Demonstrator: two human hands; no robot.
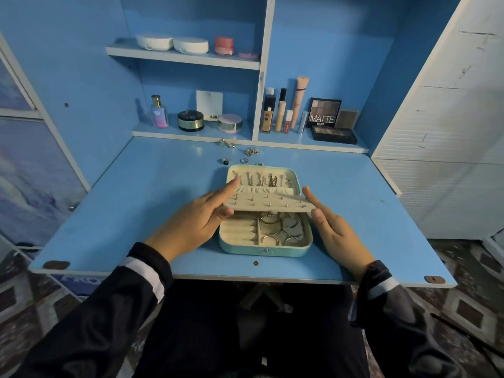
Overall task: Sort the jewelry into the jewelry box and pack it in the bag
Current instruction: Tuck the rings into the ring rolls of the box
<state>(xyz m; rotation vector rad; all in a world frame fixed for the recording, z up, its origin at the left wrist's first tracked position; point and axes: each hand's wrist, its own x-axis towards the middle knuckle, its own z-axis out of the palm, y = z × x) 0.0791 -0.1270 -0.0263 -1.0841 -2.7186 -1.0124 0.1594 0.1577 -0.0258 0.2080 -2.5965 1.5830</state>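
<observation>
on the counter (136,200), left hand (207,214) is pinching the jewelry box (245,249) earring flap (267,204) edgewise — seemingly light, floppy — right hand (330,225) spread.

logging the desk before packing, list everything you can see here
jewelry box: one, teal, open at desk centre
earring panel: one, cream, studs on it, lifted over the box
hoops: several, silver, box's right compartment
chains: several, hung in the lid
loose rings: about five, desk behind the box
desk: one, blue
cosmetics: many, mixed colours, lower shelves
round cases: two, white, upper shelf
pink jar: one, upper shelf
left hand: pinches the panel's left end
right hand: fingers straight, touches its right end
</observation>
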